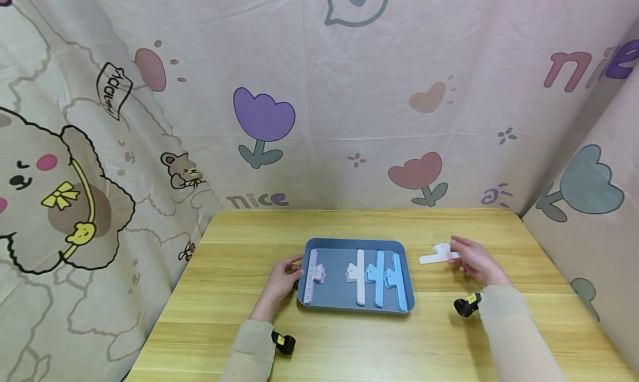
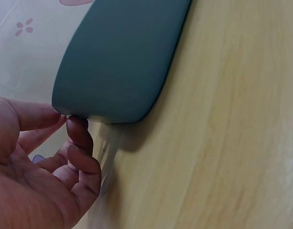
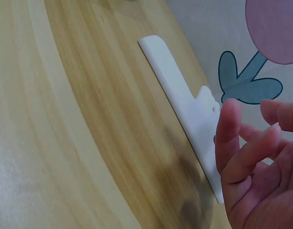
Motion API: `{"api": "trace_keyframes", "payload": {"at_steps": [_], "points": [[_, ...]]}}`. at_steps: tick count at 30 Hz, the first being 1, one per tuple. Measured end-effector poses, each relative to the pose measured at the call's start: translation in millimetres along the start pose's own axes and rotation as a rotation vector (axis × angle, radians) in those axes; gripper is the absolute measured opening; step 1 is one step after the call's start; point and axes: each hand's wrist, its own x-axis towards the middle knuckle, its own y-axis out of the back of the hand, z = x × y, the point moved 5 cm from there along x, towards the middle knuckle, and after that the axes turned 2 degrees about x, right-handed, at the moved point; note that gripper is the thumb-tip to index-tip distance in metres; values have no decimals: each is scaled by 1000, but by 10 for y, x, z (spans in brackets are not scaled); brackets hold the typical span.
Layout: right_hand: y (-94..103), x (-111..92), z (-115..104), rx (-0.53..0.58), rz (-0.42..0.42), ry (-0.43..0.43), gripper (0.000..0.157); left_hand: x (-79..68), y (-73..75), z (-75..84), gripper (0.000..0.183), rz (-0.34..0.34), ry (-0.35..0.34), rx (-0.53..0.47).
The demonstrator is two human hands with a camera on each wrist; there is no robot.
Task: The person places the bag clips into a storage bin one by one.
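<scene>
At the left end of a blue-grey tray [image 1: 333,289], my left hand [image 1: 282,279] pinches the wall between thumb and fingers; the left wrist view shows the fingertips at the tray's end [image 2: 113,57]. Inside the tray lie a lilac clip [image 1: 310,279] on the left, a white clip [image 1: 360,279] right of the middle, and two blue clips [image 1: 380,279] side by side near the right wall. Another white clip [image 1: 433,258] lies flat on the table, right of the tray. My right hand [image 1: 474,260] hovers over its right end, fingers loosely bent, gripping nothing, and hides part of it.
The wooden table [image 1: 359,349] ends at the back against a printed cloth [image 1: 329,166], which also hangs along the left and right sides. Small black wrist cameras [image 1: 283,343] are strapped to both forearms.
</scene>
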Motion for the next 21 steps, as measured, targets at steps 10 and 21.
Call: {"api": "trace_keyframes", "payload": {"at_steps": [10,21], "points": [[55,-46,-11,53,-24,18,60,10,2,-19,42,-5,-3,-10],[126,-183,13,-2,-70,-3,65,8,11,-11,41,-7,-1,5]]}}
